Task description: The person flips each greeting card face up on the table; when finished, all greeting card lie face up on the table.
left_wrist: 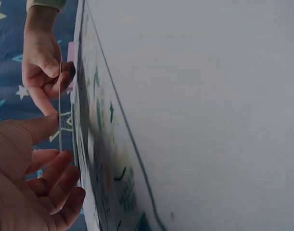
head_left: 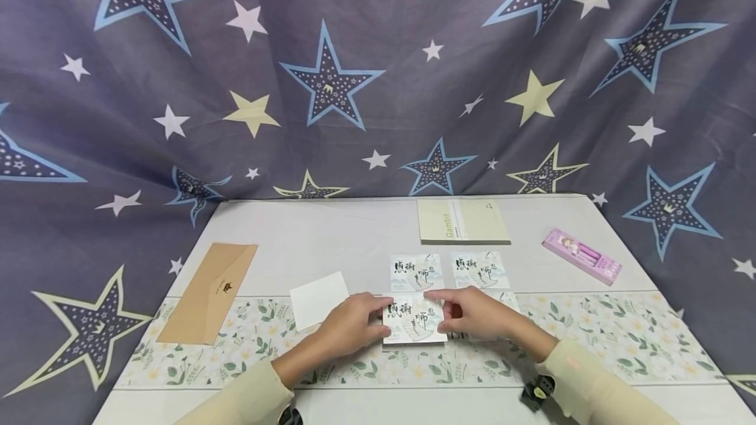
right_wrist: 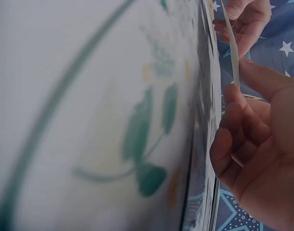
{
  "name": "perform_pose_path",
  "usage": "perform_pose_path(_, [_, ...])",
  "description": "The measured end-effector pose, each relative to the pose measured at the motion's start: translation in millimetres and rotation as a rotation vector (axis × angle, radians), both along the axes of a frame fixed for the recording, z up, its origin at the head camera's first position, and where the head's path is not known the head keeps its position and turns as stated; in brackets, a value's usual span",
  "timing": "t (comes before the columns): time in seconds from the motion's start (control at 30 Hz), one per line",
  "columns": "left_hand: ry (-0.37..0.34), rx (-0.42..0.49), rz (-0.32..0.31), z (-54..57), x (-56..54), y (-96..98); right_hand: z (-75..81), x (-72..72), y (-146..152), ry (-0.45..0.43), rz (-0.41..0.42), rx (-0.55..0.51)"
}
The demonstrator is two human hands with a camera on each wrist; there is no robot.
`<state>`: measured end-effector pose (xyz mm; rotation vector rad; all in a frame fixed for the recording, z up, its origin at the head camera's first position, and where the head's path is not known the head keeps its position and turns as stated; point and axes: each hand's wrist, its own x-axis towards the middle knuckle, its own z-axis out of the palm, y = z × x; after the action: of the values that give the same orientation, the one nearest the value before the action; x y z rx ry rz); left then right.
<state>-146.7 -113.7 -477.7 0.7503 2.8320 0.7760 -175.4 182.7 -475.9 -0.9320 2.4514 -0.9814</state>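
Observation:
Both hands hold a greeting card (head_left: pixel 413 321) with black Chinese characters and a pale blue-green picture, face up at the front of the table. My left hand (head_left: pixel 351 326) pinches its left edge between thumb and index finger; my right hand (head_left: pixel 475 313) grips the right edge the same way. Edge-on in the left wrist view, the card (left_wrist: pixel 60 96) looks like a thin line raised above the tabletop. Beyond it lie two matching cards, one straight behind (head_left: pixel 415 271) and one to its right (head_left: pixel 481 270). Another card (head_left: pixel 506 299) is partly hidden by my right hand.
A blank white card (head_left: pixel 315 298) lies beside my left hand, and a brown kraft envelope (head_left: pixel 209 294) farther left. At the back sits a pale green notebook (head_left: pixel 463 223) marked Gambit. A purple pen box (head_left: pixel 581 256) rests at the right.

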Motion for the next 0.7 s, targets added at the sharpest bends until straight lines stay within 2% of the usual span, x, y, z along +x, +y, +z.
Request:
perform_pose_path(0.23, [0.01, -0.068, -0.037, -4.2, -4.5, 12.0, -3.7, 1.2, 7.4, 0.008, -0.006, 0.022])
perform_pose_path(0.43, [0.012, -0.132, -0.053, -1.6, -6.8, 21.0, -6.8, -0.9, 11.1, 0.004, 0.005, 0.038])
perform_pose_path(0.7, [0.023, -0.192, -0.064, 1.2, -10.0, 30.1, -7.2, -4.0, 13.4, -0.022, -0.022, 0.083])
